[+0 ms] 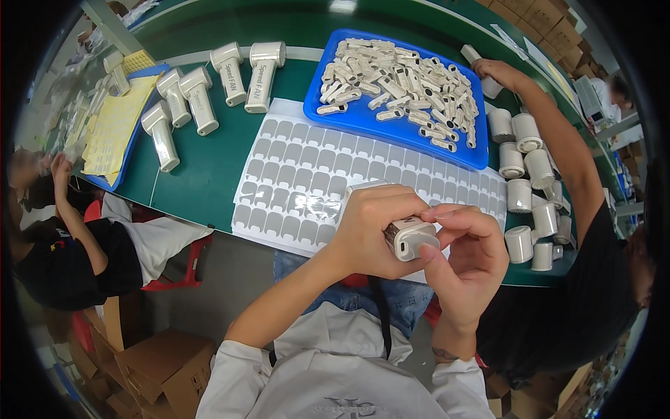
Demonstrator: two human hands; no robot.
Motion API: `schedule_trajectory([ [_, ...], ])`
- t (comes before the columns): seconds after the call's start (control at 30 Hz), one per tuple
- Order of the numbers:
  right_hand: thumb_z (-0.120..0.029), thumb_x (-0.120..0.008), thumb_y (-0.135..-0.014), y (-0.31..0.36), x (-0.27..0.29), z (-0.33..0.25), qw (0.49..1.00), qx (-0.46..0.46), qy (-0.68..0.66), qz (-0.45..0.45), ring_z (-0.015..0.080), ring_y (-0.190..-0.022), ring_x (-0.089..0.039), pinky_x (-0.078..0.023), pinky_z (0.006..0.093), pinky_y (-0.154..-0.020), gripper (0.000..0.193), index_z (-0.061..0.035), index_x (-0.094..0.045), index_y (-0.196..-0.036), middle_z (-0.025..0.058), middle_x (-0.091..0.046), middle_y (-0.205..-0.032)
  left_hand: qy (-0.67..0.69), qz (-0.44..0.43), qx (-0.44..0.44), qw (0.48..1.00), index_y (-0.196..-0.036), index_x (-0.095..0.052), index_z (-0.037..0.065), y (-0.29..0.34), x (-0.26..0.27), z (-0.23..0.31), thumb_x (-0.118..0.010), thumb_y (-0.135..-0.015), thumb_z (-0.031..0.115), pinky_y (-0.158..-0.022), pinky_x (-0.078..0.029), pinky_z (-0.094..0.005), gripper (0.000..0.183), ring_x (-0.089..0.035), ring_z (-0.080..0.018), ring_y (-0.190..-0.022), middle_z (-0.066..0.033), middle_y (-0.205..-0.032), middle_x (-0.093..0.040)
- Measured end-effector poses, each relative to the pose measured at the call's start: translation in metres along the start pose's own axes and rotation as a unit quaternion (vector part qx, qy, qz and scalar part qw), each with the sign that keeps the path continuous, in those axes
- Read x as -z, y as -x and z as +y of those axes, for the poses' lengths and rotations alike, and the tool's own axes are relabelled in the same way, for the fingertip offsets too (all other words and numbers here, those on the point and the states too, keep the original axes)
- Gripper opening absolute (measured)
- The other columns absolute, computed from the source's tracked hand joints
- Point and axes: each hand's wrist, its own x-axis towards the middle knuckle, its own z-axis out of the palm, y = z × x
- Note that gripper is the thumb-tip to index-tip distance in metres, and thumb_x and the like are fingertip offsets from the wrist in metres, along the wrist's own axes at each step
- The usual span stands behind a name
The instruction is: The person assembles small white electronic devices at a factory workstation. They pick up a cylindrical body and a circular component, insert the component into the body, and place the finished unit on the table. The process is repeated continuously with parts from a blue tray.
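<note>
Head view: the left hand (384,223) wraps around a white handheld fan (413,246) on the near side of the blue tray (384,133), held above the surface (202,183). Its grip is clamped on the fan's handle, and the handle's rounded end, with a small dark slot, points toward the right hand (466,255). The right thumb touches that end and the fingertips bend close to its upper edge; whether this grip pinches anything, I cannot tell.

Between the hands and the tray spreads a sheet of grey die-cut stickers (283,174), partly covered by the left hand. Inside the tray lie many small white plastic parts (426,98) in a loose heap, several showing dark oval spots.

To the left of the tray, 5 white fans (198,101) lie on the green surface, heads pointing away from the person. Farther left, yellow sheets (118,129) rest on a 2nd blue tray (112,184), near a co-worker's hand (61,171).

To the right of the tray, more white fans (537,170) lie in a close cluster, round heads turned toward the person. Just beyond the tray's far right corner, another co-worker's hand (494,70) touches a white fan. Well apart from the tray, toward the lower left, cardboard boxes (167,366) stand on the floor.
</note>
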Motion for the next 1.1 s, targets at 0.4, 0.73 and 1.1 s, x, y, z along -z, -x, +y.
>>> schedule_trajectory([
  [0.4, 0.011, -0.069, -0.071, 0.0, -0.003, -0.003, 1.0, 0.003, 0.03, 0.003, 0.0109, -0.071, -0.053, -0.044, 0.025, -0.071, 0.038, 0.003, -0.061, -0.107, 0.0085, -0.061, -0.09, -0.003, 0.001, 0.002, 1.0, -0.079, -0.063, 0.008, 0.0, 0.001, 0.0, -0.078, -0.058, 0.017, -0.054, -0.047, -0.0325, 0.028, -0.06, -0.0263, -0.06, -0.0065, -0.069, -0.062],
  [0.73, 0.003, -0.076, -0.066, -0.012, 0.001, -0.024, 0.962, -0.018, 0.272, -0.02, 0.0103, -0.065, -0.049, -0.039, 0.0248, -0.061, 0.04, -0.001, -0.065, -0.105, 0.0046, -0.057, -0.076, -0.014, 0.003, 0.014, 1.0, -0.08, -0.063, 0.008, 0.004, 0.005, 0.0, -0.077, -0.057, 0.015, -0.057, -0.048, -0.034, 0.028, -0.063, -0.0281, -0.065, -0.0077, -0.072, -0.063],
  [1.1, -0.013, -0.048, -0.098, 0.011, 0.019, 0.05, 0.956, -0.209, -0.208, 0.006, 0.012, -0.051, -0.046, -0.041, 0.0255, -0.05, 0.022, 0.0027, -0.052, -0.114, 0.0044, -0.048, -0.059, 0.051, 0.063, -0.009, 0.997, -0.085, -0.059, 0.005, 0.003, 0.039, 0.013, -0.072, -0.064, 0.009, -0.06, -0.045, -0.0325, 0.025, -0.059, -0.0253, -0.068, -0.0092, -0.079, -0.06],
])
